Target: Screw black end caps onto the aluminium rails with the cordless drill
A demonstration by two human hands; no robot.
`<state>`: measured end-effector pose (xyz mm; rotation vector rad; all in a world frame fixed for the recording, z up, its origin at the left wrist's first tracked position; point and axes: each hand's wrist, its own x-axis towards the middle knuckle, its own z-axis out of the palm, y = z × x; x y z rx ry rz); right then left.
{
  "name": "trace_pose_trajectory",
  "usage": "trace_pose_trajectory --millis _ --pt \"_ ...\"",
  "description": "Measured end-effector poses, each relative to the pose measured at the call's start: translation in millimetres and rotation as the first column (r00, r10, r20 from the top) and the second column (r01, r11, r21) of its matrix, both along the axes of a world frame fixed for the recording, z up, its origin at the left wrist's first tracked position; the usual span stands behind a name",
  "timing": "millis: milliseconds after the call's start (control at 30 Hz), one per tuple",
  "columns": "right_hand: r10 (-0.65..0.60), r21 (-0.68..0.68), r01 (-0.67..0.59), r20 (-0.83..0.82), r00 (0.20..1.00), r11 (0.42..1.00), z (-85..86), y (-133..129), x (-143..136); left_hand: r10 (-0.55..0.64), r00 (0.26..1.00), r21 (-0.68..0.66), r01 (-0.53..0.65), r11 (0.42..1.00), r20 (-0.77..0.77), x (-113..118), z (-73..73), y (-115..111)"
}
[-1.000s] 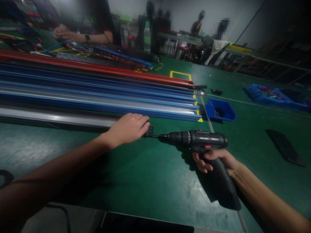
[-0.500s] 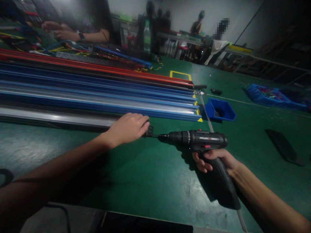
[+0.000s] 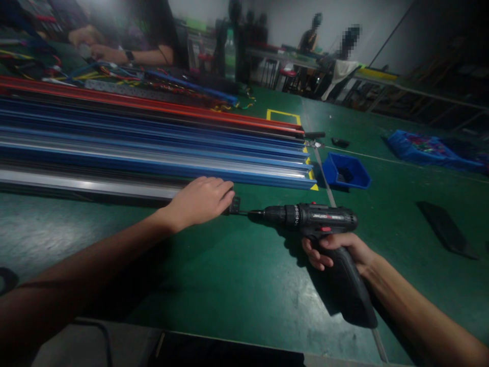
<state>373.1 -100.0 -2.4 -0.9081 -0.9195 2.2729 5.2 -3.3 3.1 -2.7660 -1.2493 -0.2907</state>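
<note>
My right hand [image 3: 336, 250] grips the handle of a black cordless drill [image 3: 324, 218], which points left. Its long bit meets a small black end piece [image 3: 235, 205] at the tip of a silver-and-black metal profile [image 3: 91, 184]. Over that end of the profile, my left hand [image 3: 202, 200] lies with its fingers wrapped round it; the fingertips are hidden on the far side. Just beyond the left hand, several blue profiles [image 3: 191, 155] lie side by side, and a red profile [image 3: 171, 105] runs behind them.
A blue bin [image 3: 346, 171] with dark parts stands right of the profile ends. Farther right are a black flat piece [image 3: 445, 229] and a blue tray of small parts [image 3: 424, 148]. Across the green table [image 3: 229, 295], a co-worker's hands [image 3: 99, 48] are among coloured wires.
My hands, the drill and the profile keep practically the same positions. Across the table, the co-worker's hands have shifted slightly.
</note>
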Motion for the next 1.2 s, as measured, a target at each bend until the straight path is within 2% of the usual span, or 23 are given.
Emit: trace_pose_trajectory --millis 800,1200 --pt "0.006 0.017 -0.005 -0.014 1.000 1.000 0.9 -1 -2 0.002 1.000 -0.005 -0.002 1.000 -0.010 1 0.9 0" --pt "-0.021 -0.001 0.021 0.187 0.982 1.000 14.0 -3 -8 -0.002 1.000 -0.012 0.002 1.000 0.003 0 1.1 1"
